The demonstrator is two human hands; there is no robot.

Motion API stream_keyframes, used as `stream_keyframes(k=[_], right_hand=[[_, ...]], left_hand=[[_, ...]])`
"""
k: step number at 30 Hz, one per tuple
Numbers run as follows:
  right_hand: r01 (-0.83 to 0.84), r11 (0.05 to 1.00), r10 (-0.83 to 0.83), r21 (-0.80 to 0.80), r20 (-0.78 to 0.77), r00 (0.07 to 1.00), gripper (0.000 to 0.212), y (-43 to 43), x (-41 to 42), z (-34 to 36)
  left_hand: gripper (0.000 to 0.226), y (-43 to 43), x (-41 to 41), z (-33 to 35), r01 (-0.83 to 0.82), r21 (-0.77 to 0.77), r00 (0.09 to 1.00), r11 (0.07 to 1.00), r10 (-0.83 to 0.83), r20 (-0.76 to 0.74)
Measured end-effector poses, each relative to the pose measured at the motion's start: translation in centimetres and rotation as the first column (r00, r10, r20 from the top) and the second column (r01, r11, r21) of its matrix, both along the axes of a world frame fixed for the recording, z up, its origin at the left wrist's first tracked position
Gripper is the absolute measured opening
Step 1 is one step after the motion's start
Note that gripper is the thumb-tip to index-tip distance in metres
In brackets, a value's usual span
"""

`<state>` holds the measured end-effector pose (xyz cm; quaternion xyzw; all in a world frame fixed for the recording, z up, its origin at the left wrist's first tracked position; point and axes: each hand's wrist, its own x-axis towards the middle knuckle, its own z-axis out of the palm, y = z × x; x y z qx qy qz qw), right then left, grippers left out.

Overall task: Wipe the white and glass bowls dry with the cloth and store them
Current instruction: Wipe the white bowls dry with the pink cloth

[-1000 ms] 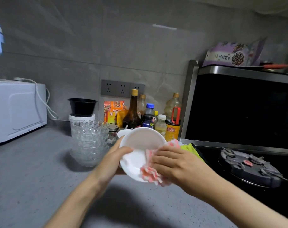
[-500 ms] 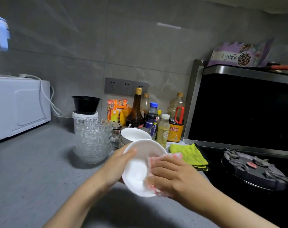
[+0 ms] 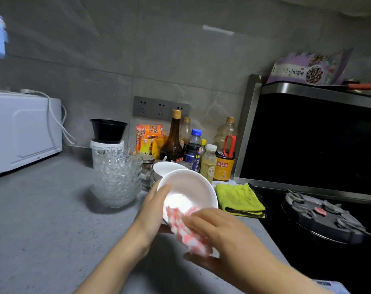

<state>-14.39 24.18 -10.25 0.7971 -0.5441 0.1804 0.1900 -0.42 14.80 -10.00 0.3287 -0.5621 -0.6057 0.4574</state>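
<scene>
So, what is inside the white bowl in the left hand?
A pink-and-white cloth, held by the right hand, lies over the near rim into the bowl. The rest of the inside shows bare. The part under the cloth is covered.

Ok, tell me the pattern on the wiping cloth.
The cloth is pink and white checked; best seen in the head view.

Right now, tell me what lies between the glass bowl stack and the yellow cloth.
In the head view: the white bowl gripped by the left hand, with a second white bowl and a small jar behind it.
</scene>
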Motion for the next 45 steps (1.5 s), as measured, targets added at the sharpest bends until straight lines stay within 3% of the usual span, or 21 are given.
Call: stream_keyframes(k=[2,6,9,12,14,16,17,19,21,23,28,34,39,43,45], right_hand=[[-0.060,0.993,0.066,0.105,-0.048,0.997,0.044,0.6,-1.4,1.2],[-0.138,0.971,0.179,0.194,-0.215,0.960,0.035,0.6,-2.8,3.4],[-0.136,0.958,0.145,0.251,-0.017,0.989,0.023,1.1,-2.2,4.8],[-0.121,0.988,0.103,0.094,0.174,0.979,0.025,1.4,-1.9,6.1],[-0.094,0.993,0.096,-0.068,0.024,0.995,0.031,1.0,-1.4,6.2],[-0.109,0.987,0.083,-0.121,-0.206,0.975,0.037,0.3,-0.7,5.1],[-0.106,0.990,0.076,-0.093,-0.284,0.956,0.041,-0.2,-0.3,4.3],[-0.039,0.997,0.055,0.062,-0.281,0.958,0.047,-0.9,0.8,3.5],[0.015,0.993,-0.004,0.116,-0.100,0.995,0.053,-0.9,1.5,4.0],[0.051,0.943,-0.083,0.328,0.083,0.993,0.057,-0.2,2.0,4.5],[-0.008,0.896,0.001,0.444,0.017,1.000,0.043,0.5,3.0,4.2],[0.148,0.972,-0.111,0.181,-0.202,0.973,0.069,0.0,2.7,3.0],[-0.139,0.917,0.100,0.374,0.121,0.988,0.043,1.0,2.8,3.8],[0.017,0.967,-0.011,0.254,-0.025,1.000,0.059,-0.8,2.1,2.2],[0.116,0.979,-0.102,0.169,-0.088,0.991,0.055,-0.7,2.0,1.6]], left_hand=[[0.024,-0.1,1.0,0.9,0.046,-0.072,0.996,0.996,-0.040,0.083],[0.022,0.2,1.8,1.3,0.111,-0.027,0.975,0.993,-0.104,0.198],[0.026,0.4,2.1,1.2,0.156,0.075,0.966,0.985,-0.169,0.198],[0.032,0.4,2.1,1.0,0.200,0.074,0.953,0.977,-0.211,0.216],[0.035,0.5,2.0,0.9,0.205,0.072,0.955,0.976,-0.215,0.203],[0.039,0.6,2.0,0.9,0.222,0.088,0.952,0.971,-0.236,0.193],[0.041,0.8,2.0,1.0,0.226,0.102,0.952,0.969,-0.241,0.188],[0.038,1.1,2.0,1.1,0.218,0.080,0.956,0.973,-0.229,0.184],[0.035,1.3,2.1,1.2,0.218,0.028,0.959,0.976,-0.219,0.180],[0.037,1.3,2.4,1.0,0.218,0.022,0.964,0.976,-0.219,0.153],[0.036,1.0,2.6,0.7,0.208,-0.001,0.971,0.978,-0.207,0.119],[0.026,1.0,2.2,0.8,0.117,-0.056,0.993,0.992,-0.114,0.040],[0.030,0.7,1.9,0.1,0.105,-0.020,0.994,0.994,-0.104,0.035],[0.030,0.8,1.2,-0.2,0.148,-0.010,0.986,0.989,-0.147,0.077],[0.027,0.7,1.2,-0.2,0.138,-0.015,0.989,0.990,-0.138,0.047]])
